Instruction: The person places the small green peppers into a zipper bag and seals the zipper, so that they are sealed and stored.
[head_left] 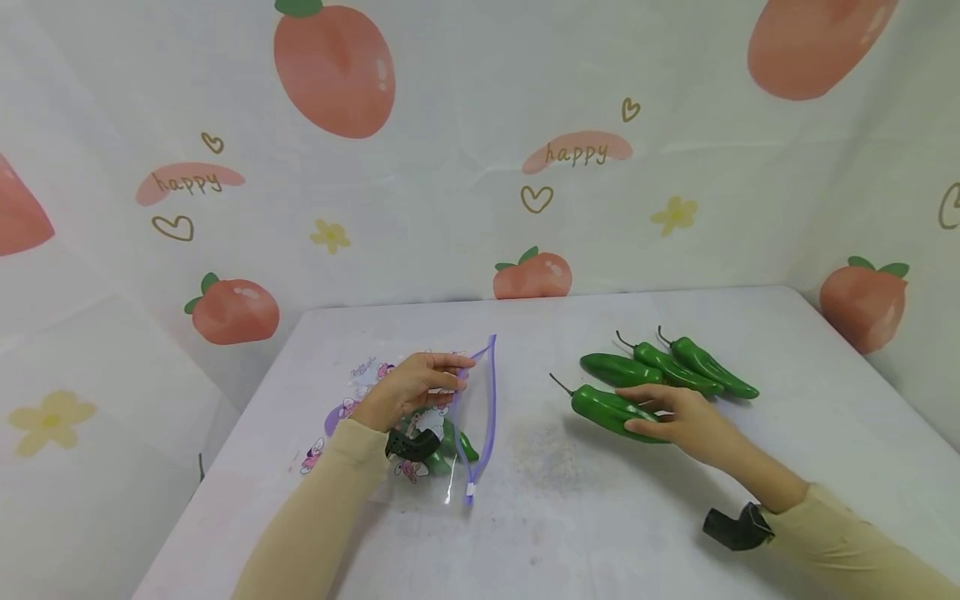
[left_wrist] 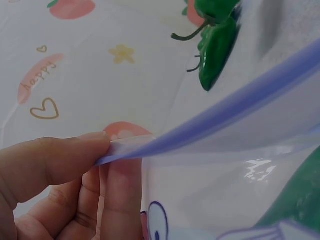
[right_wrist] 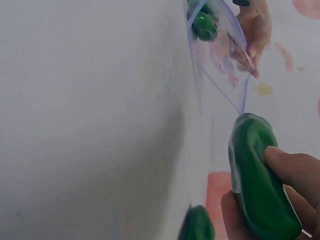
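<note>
With thumb and fingers, my left hand (head_left: 416, 383) pinches the upper rim of a clear zip bag (left_wrist: 210, 115) that has a purple zip edge and printed cartoon figures. The bag's mouth gapes toward the right, and green peppers (head_left: 463, 442) lie inside, partly hidden by the prints and my hand. My right hand (head_left: 678, 417) grips a long green pepper (right_wrist: 260, 175) by one end, thumb on one side and fingers on the other. In the head view its thin stem points left, toward the bag, and its shadow falls on the table below.
Behind my right hand, three more green peppers (head_left: 678, 365) lie side by side on the white table (head_left: 555, 533). A white cloth backdrop (head_left: 450, 217) with printed fruit, hearts and flowers rises along the table's back edge. A white slider (head_left: 471, 489) sits at the bag's near corner.
</note>
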